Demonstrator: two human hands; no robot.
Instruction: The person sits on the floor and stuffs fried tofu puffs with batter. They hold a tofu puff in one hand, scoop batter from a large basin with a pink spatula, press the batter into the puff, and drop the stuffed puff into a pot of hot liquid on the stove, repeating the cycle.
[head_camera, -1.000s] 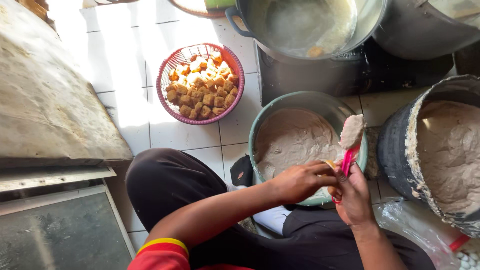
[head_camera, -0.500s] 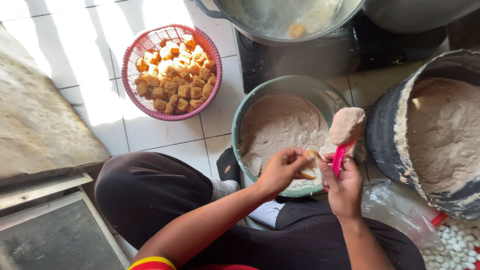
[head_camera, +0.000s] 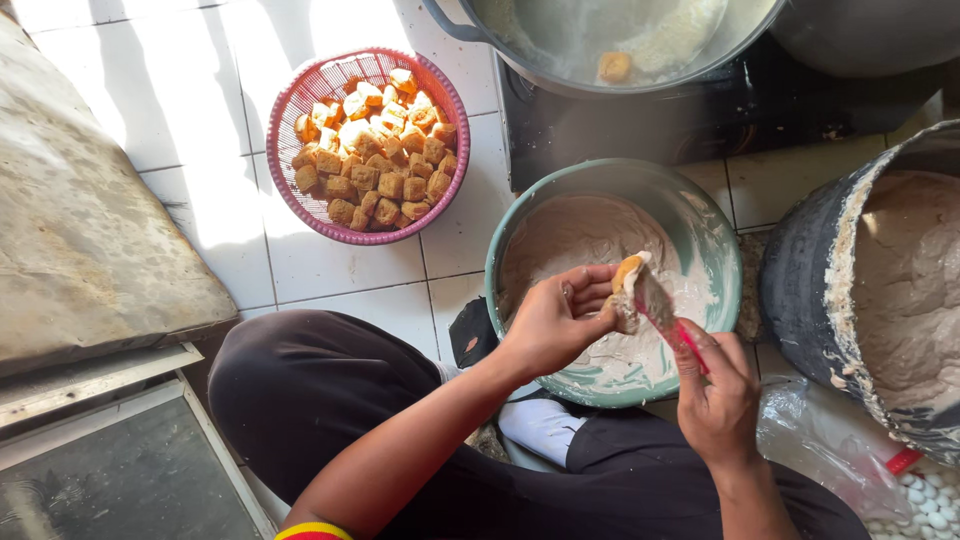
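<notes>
My left hand (head_camera: 556, 320) holds a golden fried tofu piece (head_camera: 627, 285) over a green bowl (head_camera: 716, 252) of pale paste. My right hand (head_camera: 716, 395) grips a spatula with a red handle (head_camera: 672, 325), its paste-smeared blade pressed against the tofu. A pink basket (head_camera: 440, 205) with several fried tofu cubes sits on the white tiles to the upper left of the bowl.
A big metal pot (head_camera: 520, 60) with liquid and one floating piece stands on a dark stove (head_camera: 640, 130) behind the bowl. A dark bucket (head_camera: 800, 300) of paste is at right. A plastic bag of small white balls (head_camera: 925, 500) lies at lower right. A worn board (head_camera: 90, 250) lies at left.
The spatula with its lump of paste has come down from above the bowl's rim onto the tofu in my left hand. The view has shifted right.
</notes>
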